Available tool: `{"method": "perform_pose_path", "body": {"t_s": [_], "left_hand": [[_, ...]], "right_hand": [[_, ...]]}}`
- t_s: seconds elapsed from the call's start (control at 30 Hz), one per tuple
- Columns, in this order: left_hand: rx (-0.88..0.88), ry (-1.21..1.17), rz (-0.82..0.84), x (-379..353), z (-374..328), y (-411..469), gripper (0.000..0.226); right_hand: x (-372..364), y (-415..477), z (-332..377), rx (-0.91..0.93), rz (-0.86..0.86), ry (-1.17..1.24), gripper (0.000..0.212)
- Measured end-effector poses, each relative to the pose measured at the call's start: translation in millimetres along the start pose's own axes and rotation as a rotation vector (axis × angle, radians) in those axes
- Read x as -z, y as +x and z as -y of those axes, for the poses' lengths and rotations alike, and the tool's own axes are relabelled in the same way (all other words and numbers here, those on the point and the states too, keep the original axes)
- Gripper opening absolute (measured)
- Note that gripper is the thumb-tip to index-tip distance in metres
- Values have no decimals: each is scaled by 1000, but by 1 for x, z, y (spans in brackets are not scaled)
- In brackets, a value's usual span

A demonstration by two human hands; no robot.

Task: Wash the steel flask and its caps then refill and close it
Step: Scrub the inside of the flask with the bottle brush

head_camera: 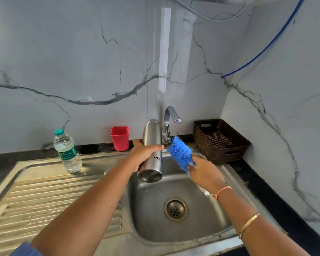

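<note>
Steel flask (152, 145), a smooth brushed-metal cylinder with "MILTO" lettering on its side, hangs tilted over the sink basin (150, 209) at about 11 o'clock from the drain (176, 209). Its dished round end faces the camera and its rounded far end points up toward the wall; whether that far end is capped cannot be told. The left hand (143, 154) wraps round the flask's middle, fingers curled across the front. Just beside it, at 12 o'clock from the drain, the right hand (205, 174) grips the handle of a bottle brush (181, 154) whose thick blue bristle head slants up toward the flask, close but apart from it. The basin is dull stainless steel with rounded corners, and a ribbed drainboard (44, 196) spreads out at 9 o'clock. A curved chrome tap (169, 122) stands behind the flask. At 10 o'clock a clear plastic water bottle (67, 151) with a green cap stands upright on the drainboard's edge. A red plastic cup (120, 138) sits against the veined marble wall, and at 2 o'clock a dark woven basket (222, 154) holds a checked cloth (217, 140).
</note>
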State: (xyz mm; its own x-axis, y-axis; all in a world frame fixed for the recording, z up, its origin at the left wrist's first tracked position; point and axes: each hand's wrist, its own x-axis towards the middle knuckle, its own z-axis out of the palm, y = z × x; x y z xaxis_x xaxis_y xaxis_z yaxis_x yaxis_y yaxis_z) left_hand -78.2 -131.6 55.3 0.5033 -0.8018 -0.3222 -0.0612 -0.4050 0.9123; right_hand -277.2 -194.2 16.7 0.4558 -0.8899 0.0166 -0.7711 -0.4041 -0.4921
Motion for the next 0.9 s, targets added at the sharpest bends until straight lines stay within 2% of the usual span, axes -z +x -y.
{"method": "perform_pose_path", "body": {"t_s": [0.07,0.17,0.27,0.43,0.47,0.57,0.7,0.77,0.9], "left_hand": [[129,53,112,11,-12,-6,62],[183,205,210,21,-15,-9,42],[189,391,269,29,-13,-9,58],[202,368,279,31,-12,-16,67],[185,443,263,30,-12,-15,74],[54,922,200,23,-15,-11,94],[-92,1427,136,11,-25,-16,98],[-110,1546,95,7,-31,-17,103],[-162,1624,17,4,-35,-18,89]], "right_hand": [[0,3,0,-20,17,-29,36],[0,5,-3,-70,35,-50,39],[-3,5,-9,-116,45,-67,40],[-9,5,-14,-150,60,-28,32],[-11,5,-14,-154,63,-24,31],[-15,6,-16,-156,67,-30,30],[-19,8,-20,-162,69,-33,33],[-20,8,-22,-168,65,-29,34],[-20,7,-29,-190,38,-9,37]]}}
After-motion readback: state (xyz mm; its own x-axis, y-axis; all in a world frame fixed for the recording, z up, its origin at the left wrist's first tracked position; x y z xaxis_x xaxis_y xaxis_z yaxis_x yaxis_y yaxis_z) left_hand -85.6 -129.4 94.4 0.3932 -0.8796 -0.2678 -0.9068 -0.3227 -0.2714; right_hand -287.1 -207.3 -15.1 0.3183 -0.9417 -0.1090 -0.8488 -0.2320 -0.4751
